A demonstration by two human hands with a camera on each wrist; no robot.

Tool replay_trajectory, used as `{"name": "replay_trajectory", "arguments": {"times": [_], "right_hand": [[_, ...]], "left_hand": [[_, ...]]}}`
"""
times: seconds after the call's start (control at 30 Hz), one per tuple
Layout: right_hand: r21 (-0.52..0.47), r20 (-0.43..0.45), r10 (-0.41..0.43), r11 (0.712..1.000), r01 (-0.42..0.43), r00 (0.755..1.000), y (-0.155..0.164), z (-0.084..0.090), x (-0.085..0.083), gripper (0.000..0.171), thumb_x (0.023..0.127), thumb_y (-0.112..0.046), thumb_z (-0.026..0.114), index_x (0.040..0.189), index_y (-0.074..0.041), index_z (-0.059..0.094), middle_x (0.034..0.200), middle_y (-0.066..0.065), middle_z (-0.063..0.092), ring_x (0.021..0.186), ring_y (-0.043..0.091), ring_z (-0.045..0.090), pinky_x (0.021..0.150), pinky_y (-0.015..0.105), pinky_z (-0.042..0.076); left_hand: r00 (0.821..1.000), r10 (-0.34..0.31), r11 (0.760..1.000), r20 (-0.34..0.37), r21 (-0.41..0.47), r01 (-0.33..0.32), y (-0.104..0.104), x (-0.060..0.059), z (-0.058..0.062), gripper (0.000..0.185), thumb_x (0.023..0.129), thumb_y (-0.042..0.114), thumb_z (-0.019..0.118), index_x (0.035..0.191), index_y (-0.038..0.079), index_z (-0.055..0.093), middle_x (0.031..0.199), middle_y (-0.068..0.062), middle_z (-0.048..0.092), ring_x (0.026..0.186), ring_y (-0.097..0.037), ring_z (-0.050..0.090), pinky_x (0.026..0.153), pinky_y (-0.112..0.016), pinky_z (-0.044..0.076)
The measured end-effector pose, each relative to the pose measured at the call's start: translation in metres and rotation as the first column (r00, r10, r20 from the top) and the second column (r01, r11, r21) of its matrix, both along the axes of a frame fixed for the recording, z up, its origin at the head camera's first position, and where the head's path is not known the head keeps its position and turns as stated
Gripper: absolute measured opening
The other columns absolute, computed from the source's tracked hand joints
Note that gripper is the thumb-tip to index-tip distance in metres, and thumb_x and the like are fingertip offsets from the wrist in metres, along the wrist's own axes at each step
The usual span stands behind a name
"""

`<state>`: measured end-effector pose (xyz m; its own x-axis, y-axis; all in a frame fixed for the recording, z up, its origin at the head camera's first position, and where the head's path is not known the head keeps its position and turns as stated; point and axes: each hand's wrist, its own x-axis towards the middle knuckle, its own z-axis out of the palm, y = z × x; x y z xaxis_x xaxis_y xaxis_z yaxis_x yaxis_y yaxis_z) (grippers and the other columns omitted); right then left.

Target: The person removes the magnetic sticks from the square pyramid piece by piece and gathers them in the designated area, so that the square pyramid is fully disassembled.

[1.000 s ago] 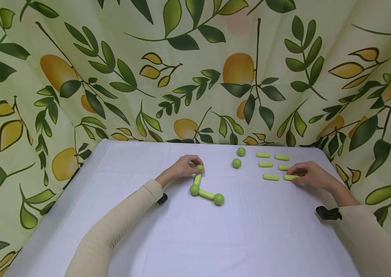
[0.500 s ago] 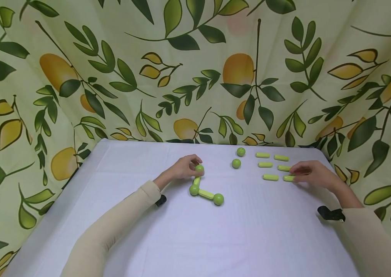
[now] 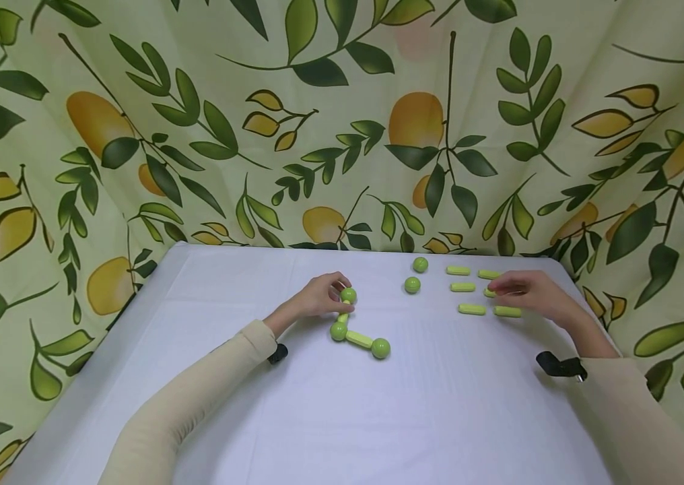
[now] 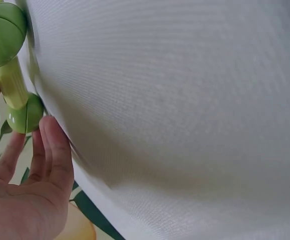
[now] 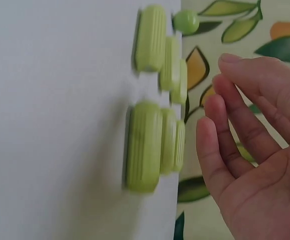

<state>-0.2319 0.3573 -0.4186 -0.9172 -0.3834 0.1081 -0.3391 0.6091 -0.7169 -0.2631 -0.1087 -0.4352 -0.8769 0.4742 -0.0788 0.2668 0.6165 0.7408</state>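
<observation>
Left hand (image 3: 320,297) holds ball-and-rod chain (image 3: 359,335); right hand (image 3: 530,294) hovers over loose rods (image 3: 472,309)

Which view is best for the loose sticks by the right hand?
Right wrist: the loose sticks fill the frame close up, six in two rows, ridges visible, right hand open above them. Head shows the layout on the table but small, one stick partly hidden. Left wrist shows none.

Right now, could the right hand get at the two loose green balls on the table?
Probably yes. The right hand hovers open over the rods, and the two loose balls lie just beyond them on bare table, with nothing between.
</observation>
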Motion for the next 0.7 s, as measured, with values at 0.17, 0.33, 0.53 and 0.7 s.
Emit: {"name": "replay_trajectory", "arguments": {"times": [0.17, 0.33, 0.53, 0.7], "right_hand": [[-0.048, 0.024, 0.039, 0.998, -0.038, 0.999, -0.018, -0.001, -0.007, 0.026, 0.089, 0.000, 0.078, 0.114, 0.006, 0.071, 0.110, 0.022, 0.069, 0.094, 0.015, 0.067, 0.081, 0.018, 0.052], [-0.073, 0.070, 0.067, 0.995, -0.062, 0.995, -0.040, 0.001, -0.012, 0.025, 0.090, -0.003, 0.078, 0.113, 0.004, 0.071, 0.111, 0.021, 0.070, 0.095, 0.019, 0.067, 0.081, 0.021, 0.053], [-0.117, 0.095, 0.118, 0.987, -0.106, 0.988, -0.067, 0.000, -0.021, 0.024, 0.090, -0.001, 0.077, 0.113, 0.005, 0.071, 0.112, 0.021, 0.070, 0.102, 0.027, 0.067, 0.087, 0.021, 0.051], [-0.135, 0.085, 0.177, 0.977, -0.165, 0.981, -0.089, -0.001, -0.028, 0.023, 0.091, 0.003, 0.075, 0.113, 0.007, 0.070, 0.111, 0.024, 0.069, 0.101, 0.029, 0.066, 0.087, 0.023, 0.052]], "left_hand": [[1.000, -0.017, 1.000, 0.001, 0.019, 0.017, 0.000, -0.001, 0.000, 0.045, 0.086, 0.016, 0.085, 0.124, 0.006, 0.063, 0.118, -0.011, 0.065, 0.096, -0.021, 0.065, 0.085, -0.033, 0.053], [0.999, -0.048, 0.998, -0.008, 0.031, 0.048, 0.002, -0.002, -0.002, 0.044, 0.087, 0.014, 0.084, 0.124, 0.006, 0.063, 0.120, -0.012, 0.064, 0.096, -0.022, 0.066, 0.086, -0.032, 0.053], [0.995, -0.096, 0.994, -0.021, 0.056, 0.097, 0.005, -0.004, -0.004, 0.041, 0.087, 0.008, 0.082, 0.124, 0.005, 0.064, 0.122, -0.014, 0.063, 0.094, -0.022, 0.066, 0.084, -0.030, 0.054], [0.989, -0.145, 0.987, -0.038, 0.058, 0.147, 0.009, -0.005, -0.005, 0.038, 0.089, 0.003, 0.078, 0.125, 0.005, 0.065, 0.124, -0.014, 0.064, 0.089, -0.018, 0.065, 0.080, -0.027, 0.054]]}}
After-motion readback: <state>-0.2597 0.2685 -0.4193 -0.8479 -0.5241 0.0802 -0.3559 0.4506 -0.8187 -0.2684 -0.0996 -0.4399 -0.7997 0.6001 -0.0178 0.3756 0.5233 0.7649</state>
